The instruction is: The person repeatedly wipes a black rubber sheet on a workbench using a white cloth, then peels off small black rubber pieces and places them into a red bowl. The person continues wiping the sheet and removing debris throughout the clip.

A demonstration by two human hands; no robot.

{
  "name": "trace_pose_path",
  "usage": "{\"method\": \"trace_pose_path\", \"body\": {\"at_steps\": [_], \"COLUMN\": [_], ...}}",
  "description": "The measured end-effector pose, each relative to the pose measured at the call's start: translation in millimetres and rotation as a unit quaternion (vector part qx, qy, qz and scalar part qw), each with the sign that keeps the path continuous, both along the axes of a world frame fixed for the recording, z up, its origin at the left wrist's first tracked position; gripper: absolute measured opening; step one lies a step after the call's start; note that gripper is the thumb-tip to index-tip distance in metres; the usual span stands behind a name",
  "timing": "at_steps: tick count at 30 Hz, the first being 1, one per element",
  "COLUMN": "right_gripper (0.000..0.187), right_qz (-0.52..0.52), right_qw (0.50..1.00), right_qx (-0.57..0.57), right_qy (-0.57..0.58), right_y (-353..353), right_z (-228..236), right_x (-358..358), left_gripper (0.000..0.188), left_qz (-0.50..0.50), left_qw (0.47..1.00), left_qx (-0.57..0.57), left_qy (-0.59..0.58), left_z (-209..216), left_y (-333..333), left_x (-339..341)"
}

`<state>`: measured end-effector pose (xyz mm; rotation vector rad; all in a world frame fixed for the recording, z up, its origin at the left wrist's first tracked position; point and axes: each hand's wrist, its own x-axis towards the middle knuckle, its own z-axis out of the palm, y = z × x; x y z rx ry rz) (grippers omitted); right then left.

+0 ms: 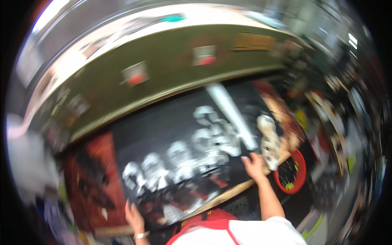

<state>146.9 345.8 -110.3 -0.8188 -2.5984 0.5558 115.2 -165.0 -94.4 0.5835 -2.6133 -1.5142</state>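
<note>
Motion blurs the whole view. A black sheet (157, 126) covers the middle of the bench, with several white cut-out-like pieces (179, 153) spread over it in an uneven row. My left hand (134, 217), a band at its wrist, is beside the sheet's near left corner, fingers stretched out. Over on the right, my right hand (254, 165) is open, thumb and fingers apart, close to the lower end of a long white strip (232, 112). Just beyond it lies a white, sole-shaped piece with holes (270, 143). Whether either hand touches the sheet is unclear.
A red bowl (301, 171) with dark and yellow-green bits stands by the bench's right edge. Dark objects (92, 175) lie on the reddish board (77, 208) at left. Behind rises a green panel (171, 61) topped by a bright shelf (212, 16). Clutter fills the right side.
</note>
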Motion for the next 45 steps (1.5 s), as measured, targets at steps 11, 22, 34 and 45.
{"method": "trace_pose_path", "body": {"at_steps": [11, 22, 34, 45], "right_gripper": [0.034, 0.101, 0.061, 0.069], "right_qz": [0.000, -0.005, 0.032, 0.073], "right_qw": [0.978, 0.999, 0.551, 0.265], "right_qx": [-0.197, -0.033, -0.726, -0.825], "right_qy": [-0.063, -0.032, 0.410, 0.494], "right_y": [30, 110, 108, 74], "right_z": [55, 1, 21, 27], "right_x": [82, 38, 44, 31], "left_gripper": [0.045, 0.027, 0.027, 0.030], "left_qz": [-0.088, -0.077, -0.048, -0.080], "left_qw": [0.985, 0.872, 0.873, 0.907], "left_qx": [-0.062, -0.435, -0.431, -0.395], "left_qy": [-0.137, 0.211, 0.221, 0.118], "left_z": [38, -14, -22, 4], "left_y": [-57, 12, -1, 11], "left_x": [-22, -113, -105, -104]}}
